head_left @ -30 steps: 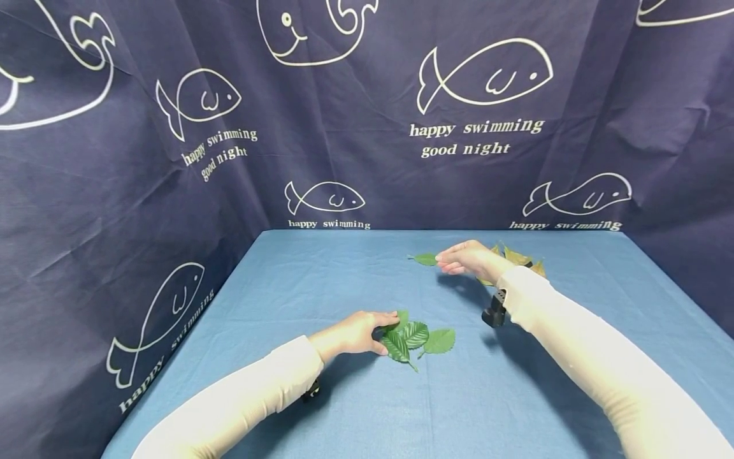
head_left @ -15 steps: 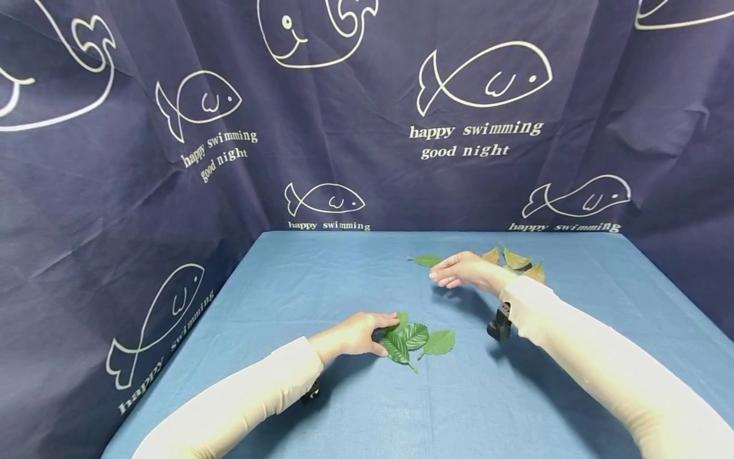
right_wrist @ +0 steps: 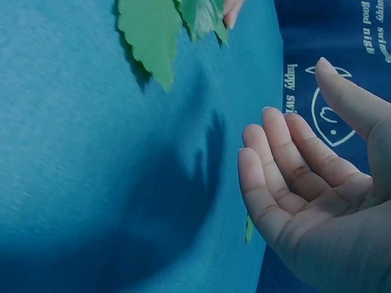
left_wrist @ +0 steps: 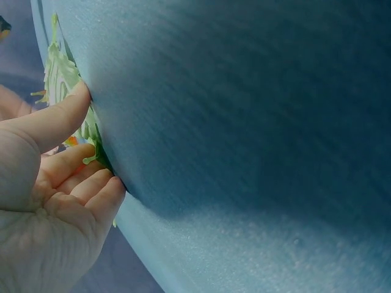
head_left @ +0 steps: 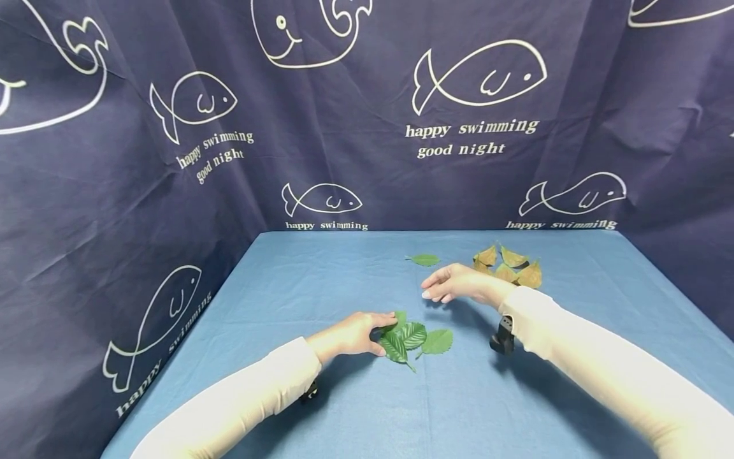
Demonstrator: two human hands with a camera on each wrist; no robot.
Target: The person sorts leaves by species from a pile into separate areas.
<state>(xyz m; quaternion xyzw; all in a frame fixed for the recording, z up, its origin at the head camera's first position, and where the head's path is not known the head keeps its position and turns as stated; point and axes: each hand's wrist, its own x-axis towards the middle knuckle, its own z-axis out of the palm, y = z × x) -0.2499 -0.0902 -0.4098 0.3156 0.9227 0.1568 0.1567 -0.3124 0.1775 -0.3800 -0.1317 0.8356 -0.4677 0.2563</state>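
Note:
My left hand (head_left: pixel 355 333) rests at the left side of an overlapping cluster of green leaves (head_left: pixel 394 347). In the left wrist view its thumb touches the edge of a leaf (left_wrist: pixel 58 79), and its relaxed fingers lie against the cloth on the other side. Just right of the cluster is a single green leaf (head_left: pixel 438 342), lying flat. My right hand (head_left: pixel 461 282) hovers over the cloth beyond these leaves, holding nothing; its fingers are loosely bent and apart in the right wrist view. Another green leaf (head_left: pixel 425 260) lies farther back.
Several yellow-brown leaves (head_left: pixel 529 275) lie in a group at the back right, behind my right wrist. Blue cloth (head_left: pixel 321 274) covers the table. Dark curtains (head_left: pixel 367 127) with white fish drawings stand along the back and sides.
My right hand has drawn back from the far green leaf toward the near leaves, uncovering more of the yellow-brown group. The left hand and the leaves have stayed in place.

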